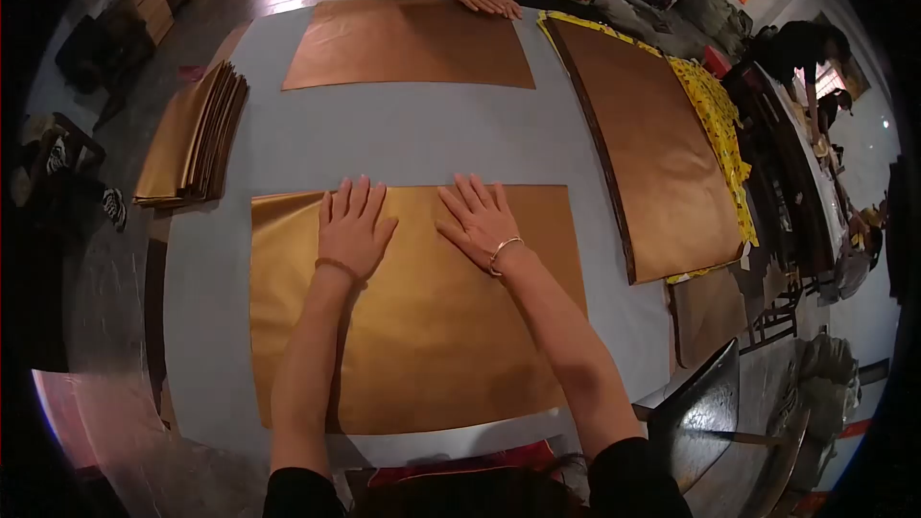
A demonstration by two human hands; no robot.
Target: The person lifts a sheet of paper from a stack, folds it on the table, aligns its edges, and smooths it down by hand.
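Observation:
A gold-brown sheet [432,336] lies spread on the grey tabletop [384,134] in front of me. My left hand [353,228] rests flat near its far edge, left of the middle, with fingers stretched out. My right hand [483,225] lies flat to the right of it, fingers spread, a bracelet [504,254] at the wrist. Neither hand holds anything. The sheet looks smooth under both palms, with a slight crease at its far left corner.
Across the table, a person's hands [487,0] rest on another copper-coloured sheet [408,48]. A thick stack of brown sheets [652,153] on yellow wrapping [710,115] lies right. Folded gold sheets [197,139] stand at the left edge. A chair [705,412] is at lower right.

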